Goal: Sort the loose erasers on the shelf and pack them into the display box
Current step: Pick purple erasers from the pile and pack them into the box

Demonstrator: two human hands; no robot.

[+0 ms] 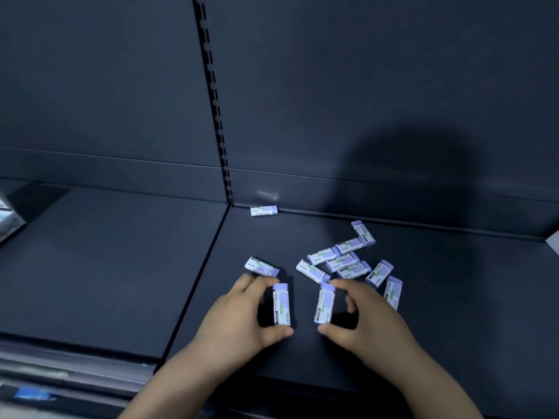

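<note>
Several small white-sleeved erasers with purple ends lie loose on the dark shelf point(302, 352). My left hand point(239, 316) pinches one eraser point(281, 304) lengthwise between thumb and fingers. My right hand point(366, 319) pinches another eraser point(325, 303) the same way, a hand's width to the right. Behind my right hand a loose pile of erasers point(344, 261) is scattered. One eraser point(261, 266) lies just beyond my left fingers. A single eraser point(263, 210) rests against the back wall. No display box is in view.
A slotted upright point(216, 116) divides the dark back panel. A seam point(199, 279) separates the left shelf board from the right one. Something pale and blurred shows at the far left edge point(7, 219). A blue price strip point(33, 394) runs along the shelf front.
</note>
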